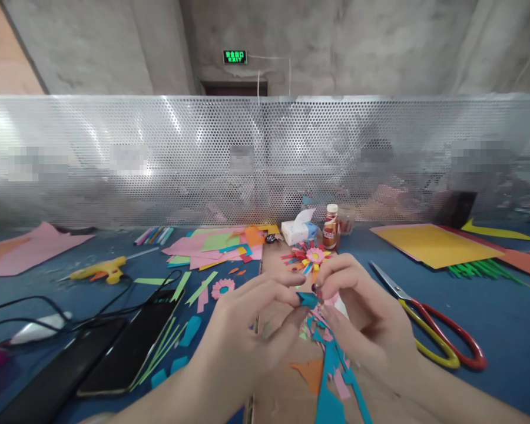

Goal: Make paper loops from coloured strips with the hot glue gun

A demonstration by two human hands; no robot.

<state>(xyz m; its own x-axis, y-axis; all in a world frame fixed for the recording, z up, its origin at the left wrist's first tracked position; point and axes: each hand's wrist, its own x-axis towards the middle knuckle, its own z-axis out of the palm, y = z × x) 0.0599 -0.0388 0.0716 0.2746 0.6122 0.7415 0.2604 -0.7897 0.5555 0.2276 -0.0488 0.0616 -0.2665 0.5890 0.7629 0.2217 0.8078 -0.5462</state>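
Between both hands is a small piece of blue paper (308,300), held up over a brown cardboard sheet (276,386). My left hand (258,324) pinches its left side between thumb and fingers. Opposite, my right hand (364,315) has its thumb and fingertips closed at the paper's right end. Blue paper scraps (331,383), an orange scrap (310,374) and pink bits (341,384) lie below the hands. Just beyond them sits a layered paper flower (314,255) with a pink centre and red and yellow strips.
Scissors (424,324) with red and yellow handles lie at right, near yellow paper (441,244). At left are a yellow glue gun (101,270), a phone (135,344) and cables. A tissue box (298,229) and a bottle (331,228) stand before a perforated metal partition (159,159).
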